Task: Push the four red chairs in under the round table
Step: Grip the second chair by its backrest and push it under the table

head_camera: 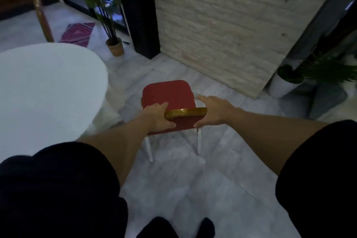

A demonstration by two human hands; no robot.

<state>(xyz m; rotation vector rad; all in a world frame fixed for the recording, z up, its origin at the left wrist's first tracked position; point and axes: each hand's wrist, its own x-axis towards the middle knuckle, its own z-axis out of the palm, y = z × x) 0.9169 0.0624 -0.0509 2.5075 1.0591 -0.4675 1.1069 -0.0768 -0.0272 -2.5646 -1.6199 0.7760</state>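
A red chair (167, 92) with white legs and a gold-edged backrest stands on the marble floor, right of the round white table (44, 87) and apart from it. My left hand (157, 116) grips the left end of the backrest. My right hand (214, 111) clasps the right end, fingers along the side and thumb on the rear face. The seat points away from me toward the stone wall. Behind the table, the gold-brown top of another chair's back (41, 17) sticks up. No other red chairs are in view.
A pale stone wall (222, 19) rises just beyond the chair. A potted plant in a tan pot (115, 45) stands by a black door frame. A white-potted plant (284, 81) sits at the right. A pink mat (78, 33) lies on the floor.
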